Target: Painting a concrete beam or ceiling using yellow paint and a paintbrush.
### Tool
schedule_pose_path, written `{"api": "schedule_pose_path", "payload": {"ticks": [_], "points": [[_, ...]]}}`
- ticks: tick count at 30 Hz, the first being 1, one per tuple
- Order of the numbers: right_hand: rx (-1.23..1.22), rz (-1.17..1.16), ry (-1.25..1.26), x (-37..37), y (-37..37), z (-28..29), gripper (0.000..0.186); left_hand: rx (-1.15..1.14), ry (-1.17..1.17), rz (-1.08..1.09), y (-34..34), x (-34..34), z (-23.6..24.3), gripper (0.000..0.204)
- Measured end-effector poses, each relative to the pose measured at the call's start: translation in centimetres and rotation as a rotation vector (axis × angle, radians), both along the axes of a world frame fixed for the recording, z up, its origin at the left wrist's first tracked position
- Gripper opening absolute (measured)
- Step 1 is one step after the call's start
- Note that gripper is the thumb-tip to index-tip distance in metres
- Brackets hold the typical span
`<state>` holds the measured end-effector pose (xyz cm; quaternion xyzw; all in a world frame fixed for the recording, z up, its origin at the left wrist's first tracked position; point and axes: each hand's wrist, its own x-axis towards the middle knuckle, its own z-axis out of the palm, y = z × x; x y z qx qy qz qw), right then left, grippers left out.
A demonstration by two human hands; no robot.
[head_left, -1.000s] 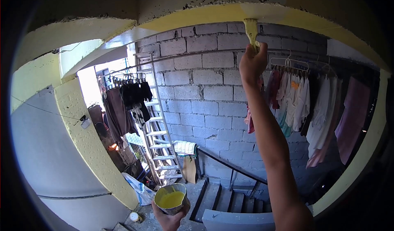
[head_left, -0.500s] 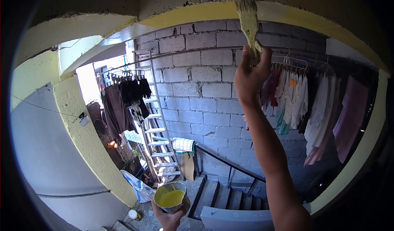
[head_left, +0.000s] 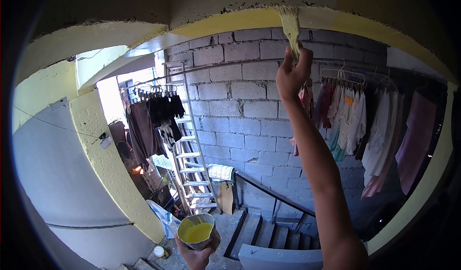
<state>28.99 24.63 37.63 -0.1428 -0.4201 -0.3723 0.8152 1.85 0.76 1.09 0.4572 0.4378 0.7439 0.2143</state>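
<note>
My right hand (head_left: pixel 294 76) is raised high, closed around the handle of a paintbrush (head_left: pixel 291 29) coated in yellow paint. The bristles point up and meet the lower edge of an overhead beam (head_left: pixel 225 21), whose strip there is yellow. Low in the middle, my left hand (head_left: pixel 194 256) grips a cut-down container (head_left: pixel 214 240) from the side and beneath. Yellow paint (head_left: pixel 198 232) lies inside it, with streaks on the inner wall. The container is held upright, well below the brush.
A metal ladder (head_left: pixel 196 164) leans by the grey block wall (head_left: pixel 240 108). Clothes (head_left: pixel 349 116) hang at right and dark garments (head_left: pixel 154 116) at left. Below, stairs (head_left: pixel 273 234) descend beside a black handrail (head_left: pixel 269 191). A small paint can (head_left: pixel 160 252) stands on the floor.
The brush has come slightly lower in view, its bristles still at the beam's edge. The surroundings have shifted a little right and down. Both hands keep their holds.
</note>
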Motion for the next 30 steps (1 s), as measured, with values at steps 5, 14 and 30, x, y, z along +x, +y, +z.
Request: {"api": "schedule_pose_path", "payload": {"ticks": [5, 14, 30], "points": [[-0.101, 0.035, 0.081, 0.4, 2.9, -0.4, 0.014, -0.002, -0.020, 0.045, -0.4, 0.0, 0.8, 0.092], [-0.321, -0.001, 0.242, 0.3, 5.4, -0.3, 0.014, -0.012, 0.008, 0.113, -1.0, -0.9, 1.2, 0.093], [-0.352, 0.026, 0.259, -2.0, 1.2, -0.1, 0.017, -0.004, -0.027, 0.119, -1.3, -0.5, 1.2, 0.091]]}}
